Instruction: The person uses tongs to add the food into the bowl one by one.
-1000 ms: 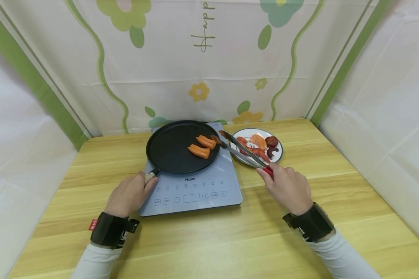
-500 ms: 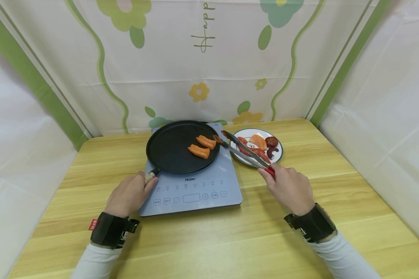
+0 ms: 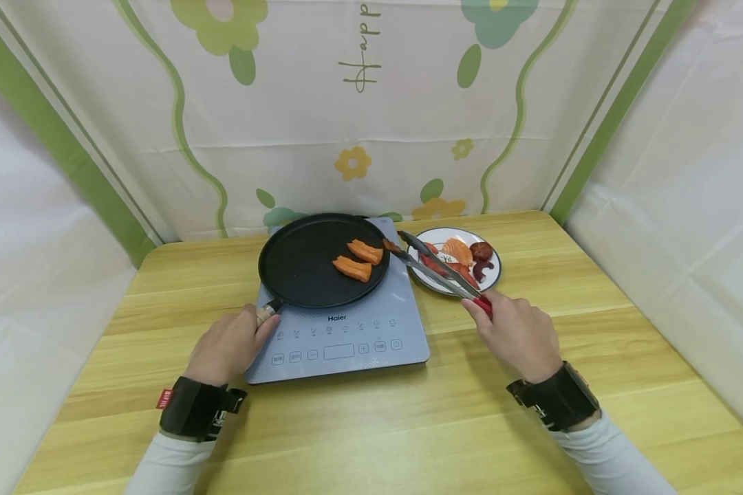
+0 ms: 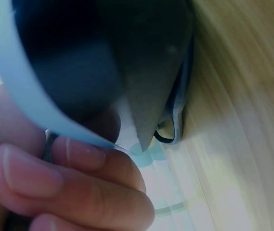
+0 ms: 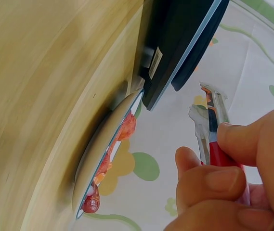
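Note:
My left hand [image 3: 225, 347] grips the handle [image 3: 265, 313] of a round black frying pan [image 3: 297, 265]. Two orange strips of food [image 3: 353, 268], salmon-like in colour, lie side by side in the pan's right half. A pair of metal tongs [image 3: 430, 273] with red grips is held in my right hand [image 3: 520, 337]. Their tips stand apart with nothing between them, over the gap between pan and plate in the head view. In the right wrist view, the thumb and curled fingers hold the tongs' red grip [image 5: 219, 156].
The pan sits on a grey-blue Haier induction cooker [image 3: 371, 344]. Right of it, a white plate [image 3: 494, 273] with a dark rim bears several red, orange and dark food pieces. A patterned cloth [image 3: 402, 117] hangs behind the wooden table [image 3: 371, 440].
The tongs and my right hand have shifted slightly right, the tips moving off the pan's edge toward the plate. My left hand, the pan and the orange strips have stayed put.

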The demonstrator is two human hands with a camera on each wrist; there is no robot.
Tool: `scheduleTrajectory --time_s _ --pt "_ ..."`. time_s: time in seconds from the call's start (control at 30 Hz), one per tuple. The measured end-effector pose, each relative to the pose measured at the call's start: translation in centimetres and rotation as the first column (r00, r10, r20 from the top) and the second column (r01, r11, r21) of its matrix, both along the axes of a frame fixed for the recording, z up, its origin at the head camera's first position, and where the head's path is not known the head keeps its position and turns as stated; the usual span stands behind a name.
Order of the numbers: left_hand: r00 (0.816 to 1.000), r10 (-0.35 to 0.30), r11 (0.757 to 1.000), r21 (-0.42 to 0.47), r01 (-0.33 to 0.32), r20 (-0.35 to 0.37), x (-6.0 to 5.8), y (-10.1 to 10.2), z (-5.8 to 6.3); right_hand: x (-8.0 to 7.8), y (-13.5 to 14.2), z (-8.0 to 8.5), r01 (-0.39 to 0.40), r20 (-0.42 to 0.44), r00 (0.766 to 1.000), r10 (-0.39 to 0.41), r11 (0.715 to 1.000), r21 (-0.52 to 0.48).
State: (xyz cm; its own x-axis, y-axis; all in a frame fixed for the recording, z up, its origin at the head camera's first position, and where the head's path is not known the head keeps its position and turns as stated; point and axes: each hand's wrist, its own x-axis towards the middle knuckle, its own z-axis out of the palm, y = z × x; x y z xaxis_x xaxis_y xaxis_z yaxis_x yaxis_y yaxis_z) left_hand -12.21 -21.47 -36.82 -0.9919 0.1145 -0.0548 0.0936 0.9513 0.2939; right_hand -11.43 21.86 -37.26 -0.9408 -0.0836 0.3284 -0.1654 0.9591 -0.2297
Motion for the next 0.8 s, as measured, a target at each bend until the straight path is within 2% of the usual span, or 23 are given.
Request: scheduleTrajectory --time_s 0.2,0.8 --pt "1.000 -0.002 1.000 0.002 0.002 -0.001 -0.01 -0.06 -0.04 -0.07 0.20 -0.10 -0.001 -0.014 1.000 0.001 1.000 0.005" --pt "1.000 -0.003 1.000 0.002 0.003 -0.003 -0.02 -0.03 -0.03 -0.08 0.77 -0.11 0.014 0.031 0.999 -0.014 1.000 0.003"
